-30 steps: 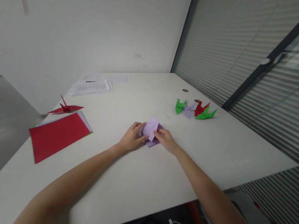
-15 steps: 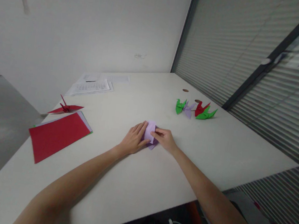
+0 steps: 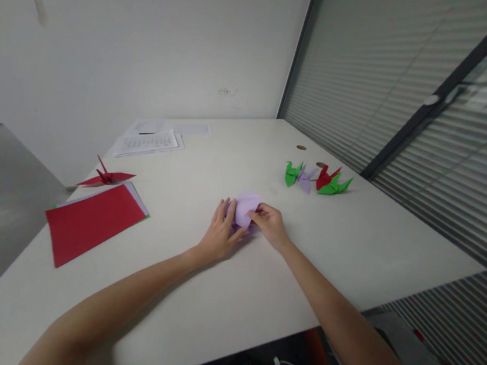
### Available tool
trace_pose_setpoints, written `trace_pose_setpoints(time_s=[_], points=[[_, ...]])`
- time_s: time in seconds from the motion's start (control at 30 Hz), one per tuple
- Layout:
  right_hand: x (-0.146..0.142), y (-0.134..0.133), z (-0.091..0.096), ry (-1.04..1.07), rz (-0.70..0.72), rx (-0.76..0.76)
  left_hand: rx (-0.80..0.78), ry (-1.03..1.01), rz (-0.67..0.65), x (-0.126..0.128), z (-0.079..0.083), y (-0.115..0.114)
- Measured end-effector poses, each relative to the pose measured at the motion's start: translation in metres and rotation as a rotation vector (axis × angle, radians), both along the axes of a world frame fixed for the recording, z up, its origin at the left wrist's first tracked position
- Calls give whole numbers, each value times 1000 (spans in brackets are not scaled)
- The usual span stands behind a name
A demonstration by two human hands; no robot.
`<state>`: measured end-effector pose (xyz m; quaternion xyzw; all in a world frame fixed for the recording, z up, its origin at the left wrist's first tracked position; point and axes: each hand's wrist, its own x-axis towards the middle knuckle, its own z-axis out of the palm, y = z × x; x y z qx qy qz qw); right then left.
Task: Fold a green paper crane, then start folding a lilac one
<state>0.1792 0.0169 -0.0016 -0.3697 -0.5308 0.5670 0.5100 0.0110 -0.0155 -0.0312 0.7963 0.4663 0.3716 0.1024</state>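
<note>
A piece of folded light purple origami paper point(image 3: 246, 207) is between my two hands near the middle of the table. My left hand point(image 3: 219, 232) holds its left side, fingers on the upper left part and thumb along the lower edge. With thumb and forefinger, my right hand point(image 3: 269, 223) pinches the right edge of a raised flap. Darker purple layers show beneath that flap, partly hidden by the fingers.
On the left, a red paper crane point(image 3: 107, 177) stands behind a stack of coloured sheets with a red sheet point(image 3: 96, 221) on top. Several folded cranes, including a green one point(image 3: 292, 174), sit at the right. Printed papers point(image 3: 149, 141) lie farther back on the white table point(image 3: 192, 323).
The purple flap has been lifted and opened wider toward the right, its shape now rounder. My right hand pulls its edge; my left fingers have bent more.
</note>
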Motion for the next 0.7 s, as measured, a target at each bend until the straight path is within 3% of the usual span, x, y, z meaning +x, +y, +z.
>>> trace_pose_setpoints(time_s=[0.3, 0.7], points=[[-2, -3, 3, 17, 30, 13, -59, -112, -27, -1, 3, 1], [3, -3, 0, -244, -78, 347, -90, -226, -117, 0, 3, 5]])
